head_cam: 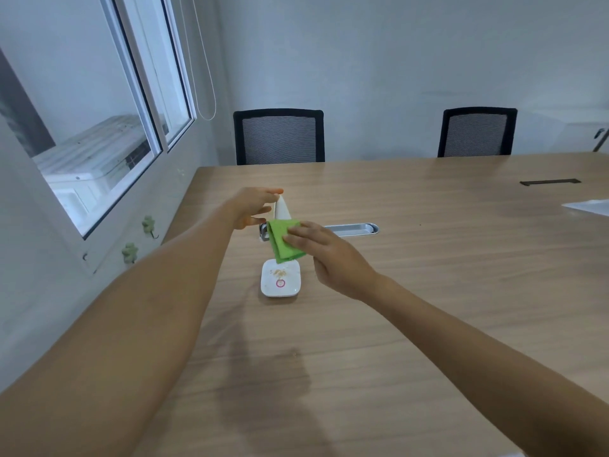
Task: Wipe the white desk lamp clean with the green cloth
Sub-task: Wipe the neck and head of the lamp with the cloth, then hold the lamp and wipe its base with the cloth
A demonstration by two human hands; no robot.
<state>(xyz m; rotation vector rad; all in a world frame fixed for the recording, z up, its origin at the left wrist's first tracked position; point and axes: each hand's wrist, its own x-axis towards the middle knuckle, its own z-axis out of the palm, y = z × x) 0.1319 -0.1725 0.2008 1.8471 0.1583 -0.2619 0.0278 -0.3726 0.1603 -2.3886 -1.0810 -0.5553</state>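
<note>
Head view: no readable brand or writing is seen; only a small pink ring mark [280, 283] is made out on the square base [281, 279] of the white desk lamp [282, 211], beside some brownish specks [278, 272] of dirt. The lamp is stood on the wooden table [412, 291], near its left edge. Its top is pinched by the left hand [255, 207], fingers closed on the tip. The green cloth [283, 240], folded, is pressed against the lamp's stem by the right hand [329, 255], its fingers laid flat over the cloth and the thumb hidden behind. Most of the stem is covered by the cloth, and the lamp's head cannot be told apart from the stem. A silver cable tray [351, 229] is set into the table just behind, partly hidden by the hands. A dark slot [549, 182] and a white sheet [590, 206], cut off by the frame, lie at far right. Two black mesh chairs [279, 136] are drawn up at the far side, against a pale wall. A window [99, 127] is seen on the left.
</note>
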